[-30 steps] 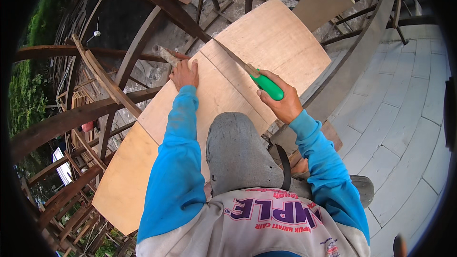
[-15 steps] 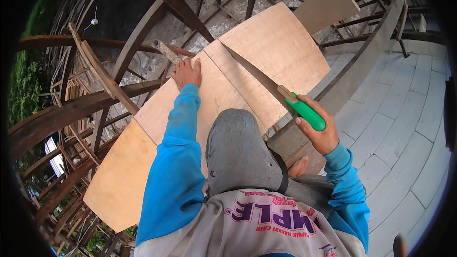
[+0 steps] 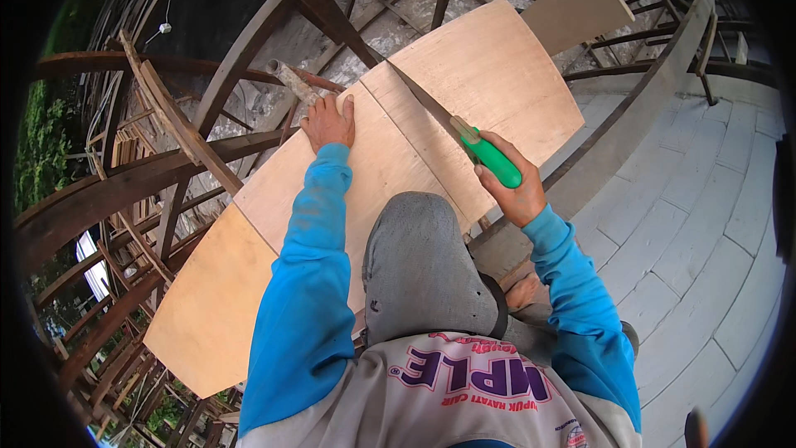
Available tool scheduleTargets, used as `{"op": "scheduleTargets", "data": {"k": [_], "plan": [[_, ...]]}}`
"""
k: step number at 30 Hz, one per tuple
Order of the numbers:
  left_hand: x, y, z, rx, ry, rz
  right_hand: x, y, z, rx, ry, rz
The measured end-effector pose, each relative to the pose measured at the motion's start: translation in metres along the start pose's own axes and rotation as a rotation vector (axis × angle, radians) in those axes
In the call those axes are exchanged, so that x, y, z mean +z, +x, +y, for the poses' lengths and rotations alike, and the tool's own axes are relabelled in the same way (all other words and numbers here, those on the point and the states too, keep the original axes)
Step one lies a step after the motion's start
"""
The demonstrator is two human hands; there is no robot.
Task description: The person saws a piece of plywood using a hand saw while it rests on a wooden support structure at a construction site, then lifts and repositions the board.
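Observation:
A handsaw (image 3: 427, 104) with a green handle is gripped in my right hand (image 3: 518, 195), fingers wrapped around it. Its blade slants over a pale plywood sheet (image 3: 489, 75), and the tip reaches past the sheet's far edge. Close to the blade, a straight dark line crosses the plywood; whether it is a cut or a seam is hard to tell. My left hand (image 3: 329, 123) lies flat on the sheet near its far edge, holding no tool. My bent knee (image 3: 414, 257), in grey trousers, is over the near part of the plywood.
A yellower board (image 3: 207, 307) extends from under the plywood at the left. Another board (image 3: 576, 12) lies at the far right. Curved dark timber beams (image 3: 149, 187) surround the left side, while a long grey beam (image 3: 630, 133) runs beside a pale plank floor (image 3: 688, 224).
My right hand has pushed the handsaw forward and left, so its tip now extends beyond the plywood's far edge. My left hand stays almost in place.

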State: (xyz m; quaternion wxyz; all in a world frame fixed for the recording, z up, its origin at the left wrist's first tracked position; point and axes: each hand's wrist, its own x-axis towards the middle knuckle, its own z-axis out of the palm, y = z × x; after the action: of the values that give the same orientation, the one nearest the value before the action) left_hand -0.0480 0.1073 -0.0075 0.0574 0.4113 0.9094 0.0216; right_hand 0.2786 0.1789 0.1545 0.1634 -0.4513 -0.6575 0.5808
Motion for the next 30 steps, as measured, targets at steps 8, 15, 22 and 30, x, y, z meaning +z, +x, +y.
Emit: {"op": "scheduleTargets", "data": {"k": [8, 15, 22, 30], "plan": [[-0.009, -0.002, -0.012, -0.027, 0.024, 0.031, 0.031, 0.041, -0.007, -0.02, 0.026, 0.018], [0.004, 0.006, 0.007, 0.0, -0.046, 0.013, 0.057, 0.124, 0.013, -0.021, -0.107, 0.032], [-0.009, -0.001, -0.016, -0.034, 0.014, 0.026, -0.012, -0.031, -0.016, -0.013, -0.024, 0.002], [0.002, 0.005, 0.02, 0.012, -0.035, 0.018, 0.076, 0.178, 0.022, -0.031, -0.089, 0.096]]}}
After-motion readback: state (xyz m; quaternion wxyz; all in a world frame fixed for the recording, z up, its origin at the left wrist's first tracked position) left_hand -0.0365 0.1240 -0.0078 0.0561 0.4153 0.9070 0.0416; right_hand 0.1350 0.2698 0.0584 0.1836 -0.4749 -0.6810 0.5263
